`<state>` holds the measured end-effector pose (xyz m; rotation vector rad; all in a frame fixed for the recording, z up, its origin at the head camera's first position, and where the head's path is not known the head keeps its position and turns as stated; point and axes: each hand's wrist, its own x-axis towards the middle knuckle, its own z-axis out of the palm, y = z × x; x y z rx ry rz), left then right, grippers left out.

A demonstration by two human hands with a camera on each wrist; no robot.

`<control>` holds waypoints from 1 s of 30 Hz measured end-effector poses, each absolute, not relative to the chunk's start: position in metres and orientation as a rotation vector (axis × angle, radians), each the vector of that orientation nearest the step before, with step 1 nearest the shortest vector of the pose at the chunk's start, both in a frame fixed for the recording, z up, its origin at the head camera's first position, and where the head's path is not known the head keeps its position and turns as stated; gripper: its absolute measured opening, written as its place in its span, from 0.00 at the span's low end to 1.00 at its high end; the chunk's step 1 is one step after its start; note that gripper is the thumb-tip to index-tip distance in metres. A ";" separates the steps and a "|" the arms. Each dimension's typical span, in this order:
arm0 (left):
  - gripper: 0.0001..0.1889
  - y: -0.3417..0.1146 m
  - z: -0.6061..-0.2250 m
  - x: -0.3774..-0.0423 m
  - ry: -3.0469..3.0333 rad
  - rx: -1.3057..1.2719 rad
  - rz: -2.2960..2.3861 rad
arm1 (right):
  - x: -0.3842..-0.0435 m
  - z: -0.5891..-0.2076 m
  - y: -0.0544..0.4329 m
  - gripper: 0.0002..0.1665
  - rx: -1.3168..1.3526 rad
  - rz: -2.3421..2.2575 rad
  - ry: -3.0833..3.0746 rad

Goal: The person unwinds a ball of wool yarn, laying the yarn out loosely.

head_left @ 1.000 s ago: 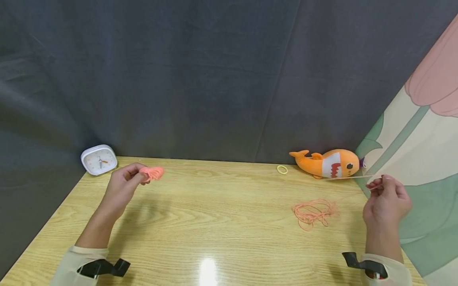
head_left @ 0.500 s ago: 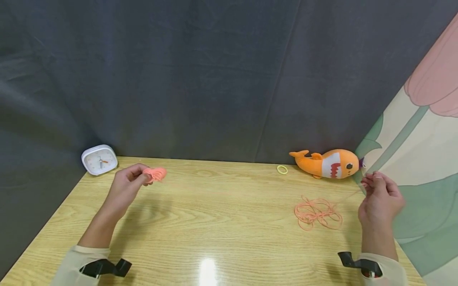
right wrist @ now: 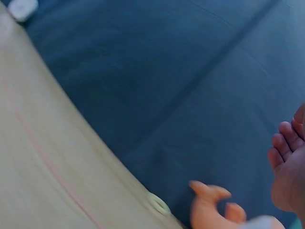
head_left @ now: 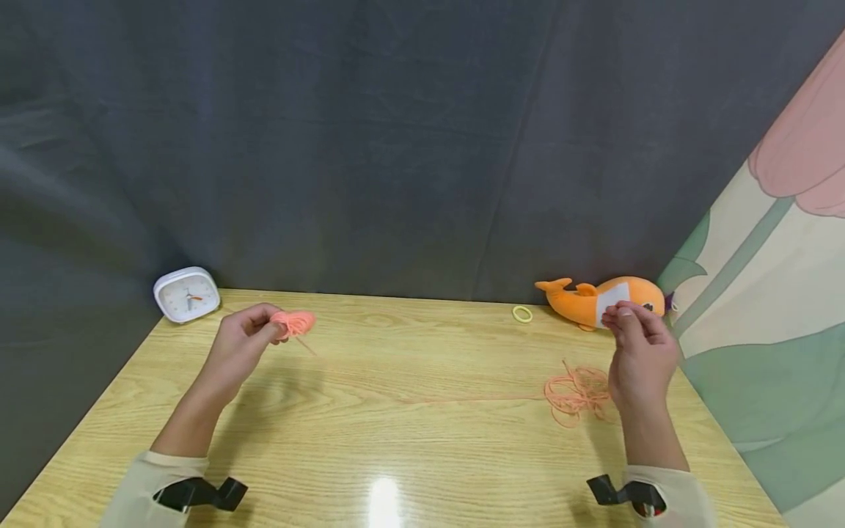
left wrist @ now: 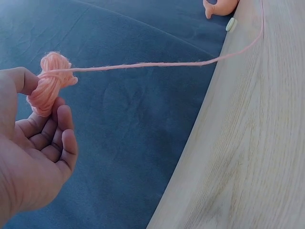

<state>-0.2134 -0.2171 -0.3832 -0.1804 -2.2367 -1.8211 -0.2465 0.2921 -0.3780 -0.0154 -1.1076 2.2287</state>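
Note:
My left hand (head_left: 243,341) pinches a small skein of peach-pink yarn (head_left: 294,323) above the left of the table. In the left wrist view a strand (left wrist: 143,65) leaves the skein (left wrist: 50,90) and sags onto the tabletop. It runs across the wood to a loose tangle of the same yarn (head_left: 573,392) on the right. My right hand (head_left: 643,359) is raised just beyond the tangle, in front of the orange plush whale (head_left: 568,302). Its fingers are loosely bent, and no strand shows leading to it; the fingertips are cut off in the right wrist view.
A white clock (head_left: 188,295) stands at the table's back left corner. Near the plush lies a yellow ring (head_left: 522,314) at the back edge. Dark cloth (head_left: 396,147) hangs behind the wooden table (head_left: 396,447), and a flower-patterned cloth (head_left: 759,271) at the right.
My right hand has moved left from beyond the plush to in front of it. The strand that led from it now lies across the table. My left hand shifted slightly right with the skein.

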 end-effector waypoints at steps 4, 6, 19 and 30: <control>0.09 -0.216 -0.382 -0.213 -2.242 -0.181 -1.820 | -0.249 -0.383 0.254 0.06 0.106 2.243 -1.243; 0.10 -0.216 -0.382 -0.213 -2.241 -0.184 -1.820 | -0.251 -0.387 0.236 0.07 0.142 2.239 -1.337; 0.10 -0.215 -0.381 -0.212 -2.235 -0.207 -1.800 | -0.251 -0.417 0.133 0.12 0.223 2.216 -1.839; 0.08 -0.214 -0.382 -0.211 -2.241 -0.205 -1.797 | -0.243 -0.432 0.069 0.15 0.369 2.337 -1.942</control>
